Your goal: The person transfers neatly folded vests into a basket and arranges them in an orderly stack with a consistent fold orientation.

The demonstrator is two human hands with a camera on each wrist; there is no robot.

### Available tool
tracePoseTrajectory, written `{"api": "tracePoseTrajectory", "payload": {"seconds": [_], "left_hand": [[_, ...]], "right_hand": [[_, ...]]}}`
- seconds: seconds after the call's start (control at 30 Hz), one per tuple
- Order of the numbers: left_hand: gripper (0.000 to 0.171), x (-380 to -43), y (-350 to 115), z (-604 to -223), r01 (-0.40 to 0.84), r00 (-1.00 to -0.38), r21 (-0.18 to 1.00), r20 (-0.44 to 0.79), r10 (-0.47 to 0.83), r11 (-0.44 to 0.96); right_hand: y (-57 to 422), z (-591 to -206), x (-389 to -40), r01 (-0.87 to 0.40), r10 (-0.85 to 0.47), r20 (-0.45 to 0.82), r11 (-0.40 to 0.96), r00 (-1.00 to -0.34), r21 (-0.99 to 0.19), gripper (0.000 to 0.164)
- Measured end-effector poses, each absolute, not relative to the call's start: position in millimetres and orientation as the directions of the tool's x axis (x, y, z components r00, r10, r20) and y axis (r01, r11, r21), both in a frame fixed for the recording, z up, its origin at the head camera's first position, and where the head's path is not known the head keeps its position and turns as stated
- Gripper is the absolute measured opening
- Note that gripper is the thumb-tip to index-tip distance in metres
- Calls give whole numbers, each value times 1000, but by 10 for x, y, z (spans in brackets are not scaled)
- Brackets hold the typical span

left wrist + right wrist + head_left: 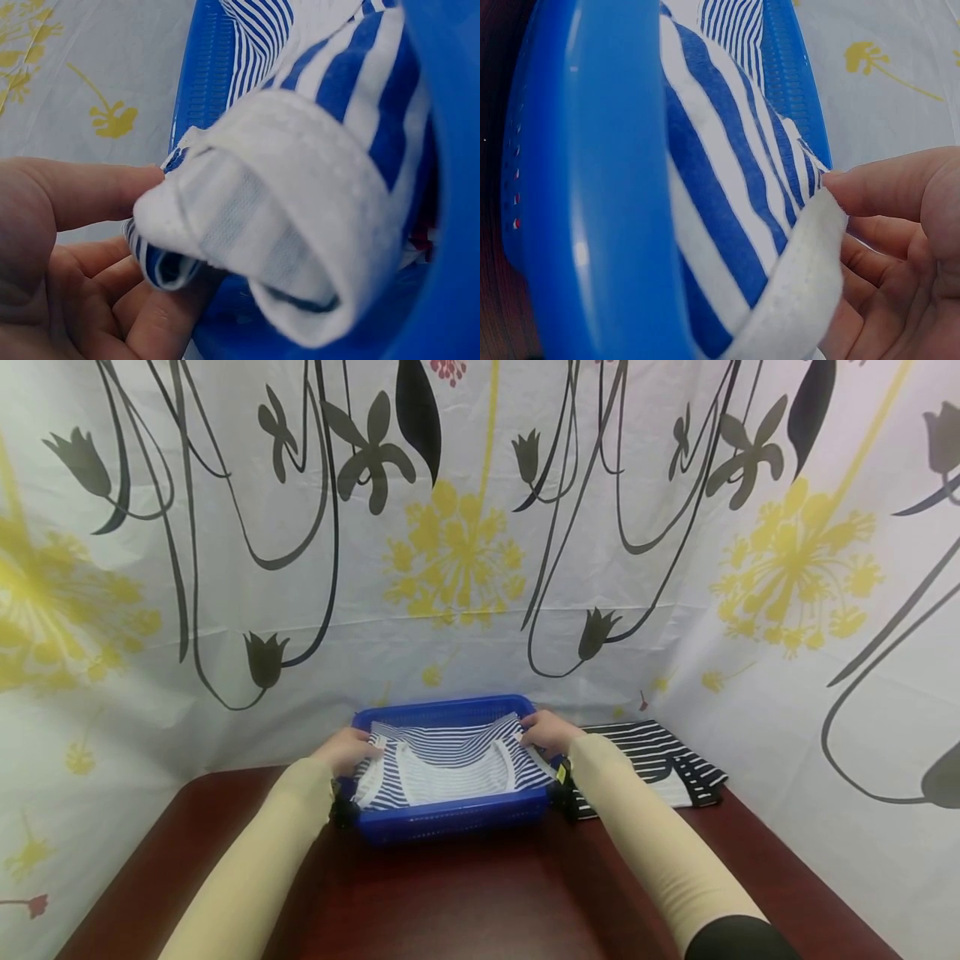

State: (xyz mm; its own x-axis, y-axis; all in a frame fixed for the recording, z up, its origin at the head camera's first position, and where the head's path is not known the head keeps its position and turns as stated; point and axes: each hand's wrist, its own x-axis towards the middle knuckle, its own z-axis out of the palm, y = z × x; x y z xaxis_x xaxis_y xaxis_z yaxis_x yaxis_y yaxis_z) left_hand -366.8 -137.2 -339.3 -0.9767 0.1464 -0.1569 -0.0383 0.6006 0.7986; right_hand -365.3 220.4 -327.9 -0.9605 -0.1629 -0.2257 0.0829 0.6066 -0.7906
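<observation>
Near sleeves lead to left hand and right hand, both pinching the striped shirt inside the basket, not yet released.

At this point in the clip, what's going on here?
A person's left hand and right hand pinch opposite sides of a blue-and-white striped garment, spread across a blue basket. The basket stands on a dark red table. A black-and-white striped garment lies on the table, to the basket's right.
</observation>
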Motion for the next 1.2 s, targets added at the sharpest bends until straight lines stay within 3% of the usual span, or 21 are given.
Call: {"api": "tracePoseTrajectory", "payload": {"seconds": [0.73, 1.2], "left_hand": [[57, -3612, -1366, -3387, -24, -975, 832, -142, 171, 555], [55, -3617, -1371, -3400, -10, -978, 800, -133, 160, 600]], "right_hand": [[2191, -3314, -3661, 66, -145, -200, 630, -969, -774, 56], [2188, -3289, -3610, 68, -137, -192, 617, -972, -784, 55]]}}
